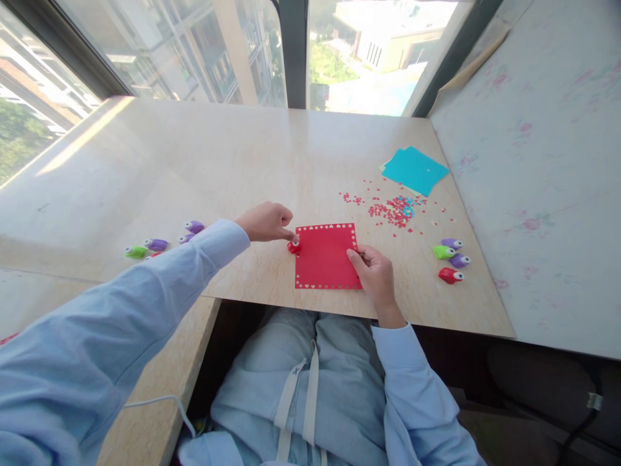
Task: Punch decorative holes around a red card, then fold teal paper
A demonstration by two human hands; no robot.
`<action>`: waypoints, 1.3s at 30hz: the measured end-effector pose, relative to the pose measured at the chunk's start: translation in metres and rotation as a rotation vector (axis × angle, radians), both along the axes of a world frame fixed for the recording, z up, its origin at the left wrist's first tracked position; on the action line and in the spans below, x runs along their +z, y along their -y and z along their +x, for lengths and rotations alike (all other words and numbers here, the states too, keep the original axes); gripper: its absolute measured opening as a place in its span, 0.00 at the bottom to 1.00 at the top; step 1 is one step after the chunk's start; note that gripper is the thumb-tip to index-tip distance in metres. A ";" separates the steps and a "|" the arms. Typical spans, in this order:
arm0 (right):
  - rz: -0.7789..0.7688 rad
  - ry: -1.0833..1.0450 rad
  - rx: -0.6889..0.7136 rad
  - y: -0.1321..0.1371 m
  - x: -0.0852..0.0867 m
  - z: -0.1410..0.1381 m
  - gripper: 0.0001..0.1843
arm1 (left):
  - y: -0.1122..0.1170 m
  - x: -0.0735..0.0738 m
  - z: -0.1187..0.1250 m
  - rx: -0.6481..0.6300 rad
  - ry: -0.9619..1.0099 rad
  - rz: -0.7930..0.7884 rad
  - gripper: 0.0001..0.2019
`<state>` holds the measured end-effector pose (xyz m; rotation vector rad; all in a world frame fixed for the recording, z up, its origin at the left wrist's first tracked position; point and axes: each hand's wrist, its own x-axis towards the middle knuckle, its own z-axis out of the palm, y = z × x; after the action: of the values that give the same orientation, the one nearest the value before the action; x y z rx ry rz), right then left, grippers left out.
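Note:
A square sheet of red paper (325, 259) lies in front of me, with small cut-out shapes along its top, bottom and right edges. A small red paper punch (294, 247) sits at the sheet's left edge. My left hand (266, 222) has its fingers curled in, and its thumb presses down on the punch's top. On the sheet's other side, my right hand (376, 275) pinches the right edge between thumb and fingers. Part of that edge is hidden under the hand.
Red and blue confetti (395, 211) is scattered at the right, near stacked blue paper (414, 169). Several coloured punches (451, 275) stand at the far right; more punches (155, 244) lie left, partly behind my sleeve. A window (378, 58) borders the table (194, 155) at the back.

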<state>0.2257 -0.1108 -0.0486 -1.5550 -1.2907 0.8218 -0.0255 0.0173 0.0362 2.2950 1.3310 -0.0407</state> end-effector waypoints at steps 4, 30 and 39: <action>-0.002 -0.009 0.000 0.000 -0.001 0.000 0.16 | 0.001 -0.001 0.001 0.013 -0.033 -0.033 0.27; -0.007 -0.008 -0.005 0.000 -0.002 0.000 0.18 | -0.005 0.005 0.044 -0.079 -0.478 -0.105 0.09; 0.025 0.007 -0.002 -0.001 0.000 0.000 0.17 | -0.004 0.009 0.041 -0.054 -0.450 -0.106 0.08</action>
<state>0.2254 -0.1094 -0.0485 -1.5400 -1.2997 0.7967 0.0159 0.0215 0.0447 2.3112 1.4329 -0.6630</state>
